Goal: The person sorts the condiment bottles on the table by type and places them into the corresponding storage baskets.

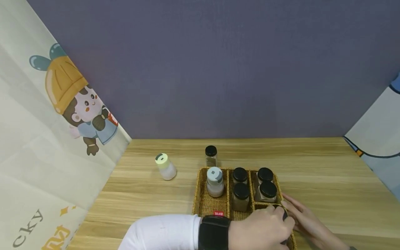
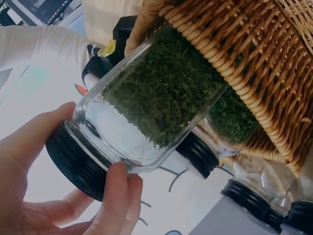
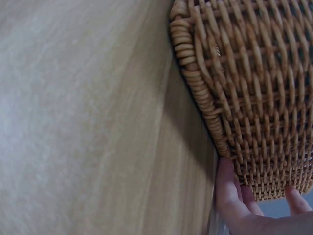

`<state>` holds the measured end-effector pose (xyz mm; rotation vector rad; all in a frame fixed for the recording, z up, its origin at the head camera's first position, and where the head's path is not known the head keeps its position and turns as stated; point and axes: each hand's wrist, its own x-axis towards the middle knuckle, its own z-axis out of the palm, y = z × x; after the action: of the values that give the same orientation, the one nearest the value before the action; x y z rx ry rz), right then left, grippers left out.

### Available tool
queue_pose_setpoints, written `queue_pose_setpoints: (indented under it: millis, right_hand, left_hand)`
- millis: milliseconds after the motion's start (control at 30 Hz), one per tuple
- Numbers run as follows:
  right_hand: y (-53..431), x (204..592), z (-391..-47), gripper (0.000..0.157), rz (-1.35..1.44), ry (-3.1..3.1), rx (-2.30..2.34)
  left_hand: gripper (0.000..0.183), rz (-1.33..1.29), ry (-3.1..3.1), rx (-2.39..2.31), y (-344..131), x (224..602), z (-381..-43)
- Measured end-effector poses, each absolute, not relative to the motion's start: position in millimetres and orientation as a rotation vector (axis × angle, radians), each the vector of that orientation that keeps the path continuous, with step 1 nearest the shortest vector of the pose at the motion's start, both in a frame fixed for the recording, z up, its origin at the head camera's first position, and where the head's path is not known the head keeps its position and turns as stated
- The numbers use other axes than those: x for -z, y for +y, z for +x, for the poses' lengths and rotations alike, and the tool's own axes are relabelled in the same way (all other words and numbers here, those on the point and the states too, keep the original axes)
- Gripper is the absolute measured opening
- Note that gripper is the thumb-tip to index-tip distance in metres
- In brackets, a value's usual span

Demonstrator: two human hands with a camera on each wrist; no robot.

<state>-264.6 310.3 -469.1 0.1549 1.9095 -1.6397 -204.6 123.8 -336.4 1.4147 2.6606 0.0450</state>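
My left hand (image 1: 262, 229) reaches across the wicker basket (image 1: 196, 198) to its near right compartment. There it pinches the black lid of a clear glass jar of dried green herbs (image 2: 161, 93), thumb on one side and fingers on the other. In the left wrist view the jar's lower end is behind the basket's rim. A second jar of green herbs (image 2: 230, 117) shows beside it. My right hand (image 1: 307, 218) rests against the basket's right outer wall with its fingers extended; in the right wrist view its fingertips (image 3: 226, 169) touch the wicker near the bottom edge.
Other black-lidded jars (image 1: 241, 198) stand in the basket's middle and right compartments. A white-topped shaker (image 1: 215, 184) is in the left one. Behind the basket stands a small black-capped jar (image 1: 211, 158); a yellow-green-topped shaker (image 1: 167, 168) stands left on the wooden table (image 1: 150, 198).
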Motion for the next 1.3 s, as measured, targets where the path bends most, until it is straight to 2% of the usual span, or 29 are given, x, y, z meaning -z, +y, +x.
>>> queue_pose_setpoints:
  millis: [733,1000,1300]
  right_hand:
    - [312,469,-265,0.072,0.115,1.926,1.619]
    - [314,469,-264,0.070,0.089,1.909,1.649]
    - [314,468,-263,0.071,0.094,1.897,1.662]
  left_hand:
    - [0.033,1.518,2.723,-0.025,128,357,-206]
    - [0.024,1.537,2.735,0.019,132,363,-204]
    - [0.026,1.544,2.723,0.031,133,369,-203]
